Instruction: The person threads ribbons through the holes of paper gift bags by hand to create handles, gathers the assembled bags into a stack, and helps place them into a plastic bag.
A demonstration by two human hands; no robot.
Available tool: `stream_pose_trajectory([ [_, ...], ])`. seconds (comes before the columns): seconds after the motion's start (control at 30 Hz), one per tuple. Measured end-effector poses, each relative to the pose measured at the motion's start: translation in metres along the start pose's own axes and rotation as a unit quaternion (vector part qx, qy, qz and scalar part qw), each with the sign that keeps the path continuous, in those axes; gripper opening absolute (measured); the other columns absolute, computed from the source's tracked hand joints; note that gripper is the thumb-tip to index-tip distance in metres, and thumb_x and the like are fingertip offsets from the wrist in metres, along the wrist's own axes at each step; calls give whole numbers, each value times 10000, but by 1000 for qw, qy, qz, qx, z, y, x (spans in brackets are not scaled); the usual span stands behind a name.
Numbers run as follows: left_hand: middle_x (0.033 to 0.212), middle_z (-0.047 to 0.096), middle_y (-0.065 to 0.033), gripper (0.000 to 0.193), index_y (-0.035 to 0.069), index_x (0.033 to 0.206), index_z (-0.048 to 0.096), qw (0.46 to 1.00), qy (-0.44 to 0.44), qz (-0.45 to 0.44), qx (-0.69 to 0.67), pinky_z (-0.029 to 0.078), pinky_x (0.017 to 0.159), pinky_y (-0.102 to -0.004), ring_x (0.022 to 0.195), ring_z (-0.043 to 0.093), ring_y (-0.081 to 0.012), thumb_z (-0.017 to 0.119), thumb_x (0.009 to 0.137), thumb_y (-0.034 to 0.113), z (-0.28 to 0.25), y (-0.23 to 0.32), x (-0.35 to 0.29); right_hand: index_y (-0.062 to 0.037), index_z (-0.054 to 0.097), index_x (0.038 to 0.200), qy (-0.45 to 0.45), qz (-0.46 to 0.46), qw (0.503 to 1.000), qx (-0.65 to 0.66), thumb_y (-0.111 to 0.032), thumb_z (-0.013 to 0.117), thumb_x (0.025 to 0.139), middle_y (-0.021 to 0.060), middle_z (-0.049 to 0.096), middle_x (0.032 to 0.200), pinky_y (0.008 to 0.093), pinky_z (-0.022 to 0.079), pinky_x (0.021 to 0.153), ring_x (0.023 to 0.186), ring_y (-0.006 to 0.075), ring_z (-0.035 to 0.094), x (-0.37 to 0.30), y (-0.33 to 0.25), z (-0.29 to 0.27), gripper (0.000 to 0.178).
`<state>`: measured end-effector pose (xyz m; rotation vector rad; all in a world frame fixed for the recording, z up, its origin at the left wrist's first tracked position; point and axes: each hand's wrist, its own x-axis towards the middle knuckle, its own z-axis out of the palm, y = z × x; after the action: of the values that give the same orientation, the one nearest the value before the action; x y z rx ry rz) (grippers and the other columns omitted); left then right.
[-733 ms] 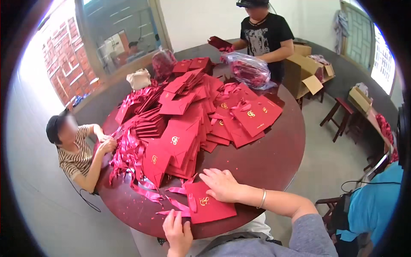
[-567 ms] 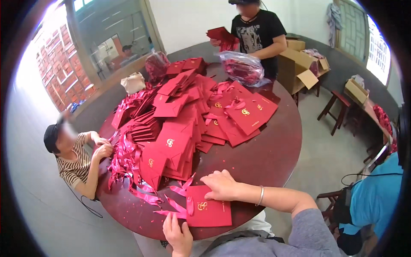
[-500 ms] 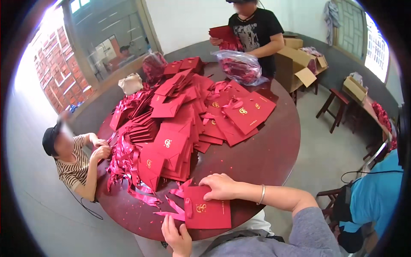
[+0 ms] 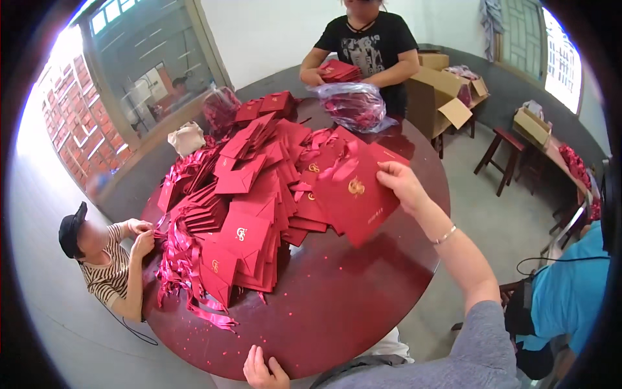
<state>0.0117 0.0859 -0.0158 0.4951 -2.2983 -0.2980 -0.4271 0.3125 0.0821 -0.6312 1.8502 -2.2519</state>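
Out over the right side of the table, my right hand (image 4: pixel 403 186) grips the edge of a red gift bag (image 4: pixel 355 198) with a gold emblem and pink ribbon handles. The bag is tilted and partly covers other bags lying behind it. My left hand (image 4: pixel 265 368) rests at the near table edge, fingers stretched out, holding nothing. Ahead of it lies a big heap of red gift bags (image 4: pixel 249 223), with loose pink ribbons (image 4: pixel 181 259) along its left side.
The round dark-red table (image 4: pixel 363 305) carries small red scraps. At the left, a person in a striped shirt (image 4: pixel 107 279) handles ribbon. Across, another person (image 4: pixel 372 48) holds red bags beside a plastic-wrapped bundle (image 4: pixel 353 107). Cardboard boxes (image 4: pixel 427 97) and a stool (image 4: pixel 499 155) stand right.
My right hand has lifted the gift bag from the near edge and carried it forward to the right of the heap. My left hand stays near the edge. The person across has lowered their bags.
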Motion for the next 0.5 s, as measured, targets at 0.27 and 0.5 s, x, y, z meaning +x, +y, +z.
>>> stream_pose_trajectory([
  [0.27, 1208, 590, -229, 387, -56, 1173, 571, 1000, -4, -14, 11, 448, 945, -452, 1042, 587, -396, 583, 790, 0, -4, 2, 4, -115, 471, 1372, 71, 34, 820, -566, -412, 644, 834, 121, 434, 1448, 531, 372, 1032, 1320, 325, 410, 43, 65, 4, 639],
  [0.5, 1224, 590, -195, 374, -56, 1208, 567, 966, -54, -90, -235, 465, 953, -379, 1089, 596, -292, 589, 836, -30, 22, 50, 65, -66, 430, 1403, 170, -91, 751, -631, -477, 692, 765, 179, 451, 1428, 491, 385, 1030, 1326, 327, 421, 42, 75, -6, 803],
])
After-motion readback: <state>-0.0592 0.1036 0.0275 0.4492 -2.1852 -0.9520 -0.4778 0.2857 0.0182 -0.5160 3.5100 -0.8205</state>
